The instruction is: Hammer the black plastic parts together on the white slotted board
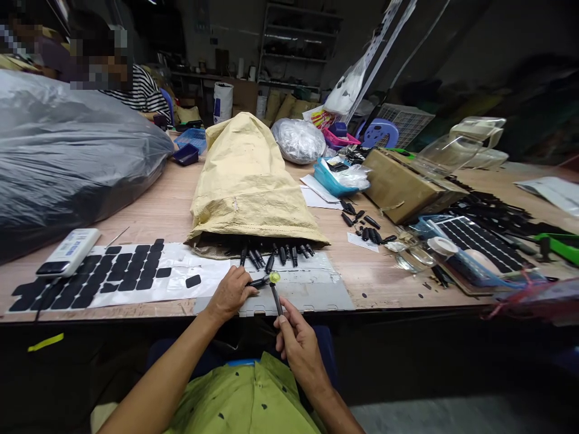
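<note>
One black pc (259, 282) held, L fingers (243, 279); yellow-tipped tool (277, 299) held, R fingers (286, 328); loose pcs (270, 263) by sack (248, 187) prob. undone, done qty unclear.

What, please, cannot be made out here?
In the head view:
Tool: lower end hidden by the right grip.
Black part: near end hidden by the left grip.
Sack: depths hidden by its cloth.
Grey bag: cut off by the left edge.
White device: print too small.

Wood-grain table (169, 196) | grey bag (76, 150) left | tan sack (248, 175) centre | cardboard box (404, 184) right | loose black pieces (372, 222)
</note>
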